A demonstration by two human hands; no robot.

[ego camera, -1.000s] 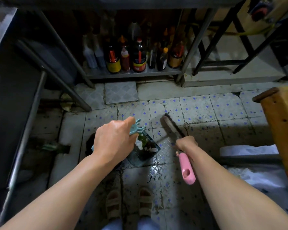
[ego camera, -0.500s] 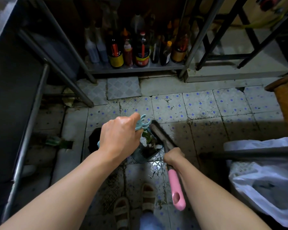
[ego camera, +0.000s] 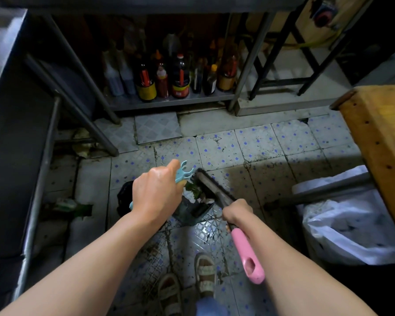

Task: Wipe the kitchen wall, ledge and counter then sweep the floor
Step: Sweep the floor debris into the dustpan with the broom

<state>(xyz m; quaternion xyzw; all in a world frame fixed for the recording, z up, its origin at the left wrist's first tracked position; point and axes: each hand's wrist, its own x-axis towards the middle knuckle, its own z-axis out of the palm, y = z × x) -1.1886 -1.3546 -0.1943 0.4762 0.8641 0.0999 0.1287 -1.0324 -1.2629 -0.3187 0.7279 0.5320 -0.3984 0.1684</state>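
Note:
My left hand (ego camera: 156,192) grips the pale blue handle (ego camera: 183,173) of a dark dustpan (ego camera: 193,210) that rests on the tiled floor (ego camera: 255,151). Scraps of white and green litter (ego camera: 193,193) lie in the pan. My right hand (ego camera: 236,210) grips a small broom with a pink handle end (ego camera: 249,257). Its dark bristle head (ego camera: 209,184) lies against the pan's right edge, beside the litter.
A steel shelf (ego camera: 169,102) with several sauce bottles stands at the back. A bin lined with a white bag (ego camera: 347,226) sits at the right under a wooden table (ego camera: 379,133). Steel table legs (ego camera: 39,192) and debris (ego camera: 69,205) lie at the left. My sandalled feet (ego camera: 187,283) stand below.
The broom head has swept leftward from the open floor up against the dustpan. My left hand has kept the pan in place.

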